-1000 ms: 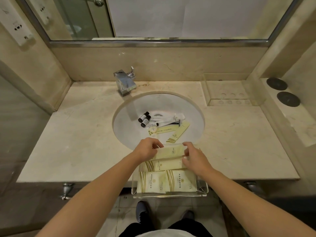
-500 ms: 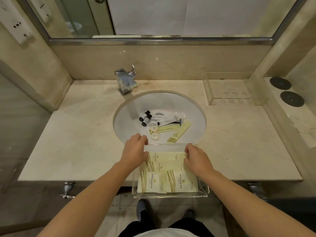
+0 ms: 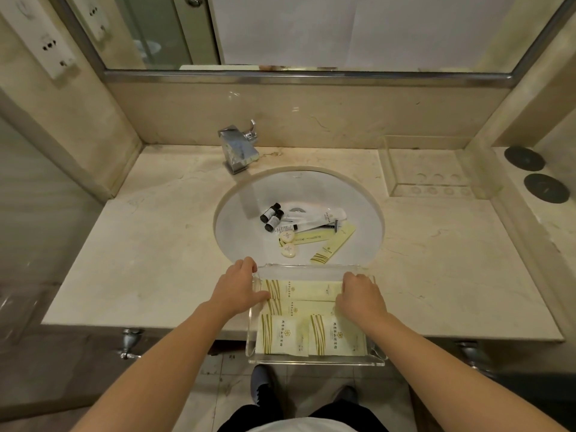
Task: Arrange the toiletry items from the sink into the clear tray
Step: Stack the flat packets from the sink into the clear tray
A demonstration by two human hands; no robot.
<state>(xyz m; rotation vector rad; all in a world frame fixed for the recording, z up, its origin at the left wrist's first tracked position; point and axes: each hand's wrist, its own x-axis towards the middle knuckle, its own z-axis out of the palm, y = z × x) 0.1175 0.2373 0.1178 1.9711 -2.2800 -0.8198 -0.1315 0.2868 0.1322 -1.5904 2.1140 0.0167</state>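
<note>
The clear tray (image 3: 314, 360) sits at the counter's front edge, overhanging it. It holds two long cream packets (image 3: 307, 289) at the far end and two square packets (image 3: 282, 335) nearer me. My left hand (image 3: 237, 288) curls over the tray's far left corner, thumb lying on the top long packet. My right hand (image 3: 358, 296) has its fingers curled on that packet's right end. In the sink (image 3: 237, 213) lie two small dark bottles (image 3: 272, 216), a white tube (image 3: 318, 217), a razor (image 3: 331, 227), round soaps (image 3: 288, 246) and two more long packets (image 3: 333, 246).
A chrome faucet (image 3: 238, 151) stands behind the sink. A second clear tray (image 3: 427, 169) rests at the counter's back right, beside two dark round discs (image 3: 534, 174) on a ledge. A mirror runs along the back wall. My shoes show below the counter.
The long packet that both hands held above the tray now lies in it. My hands have spread apart to the tray's left and right sides.
</note>
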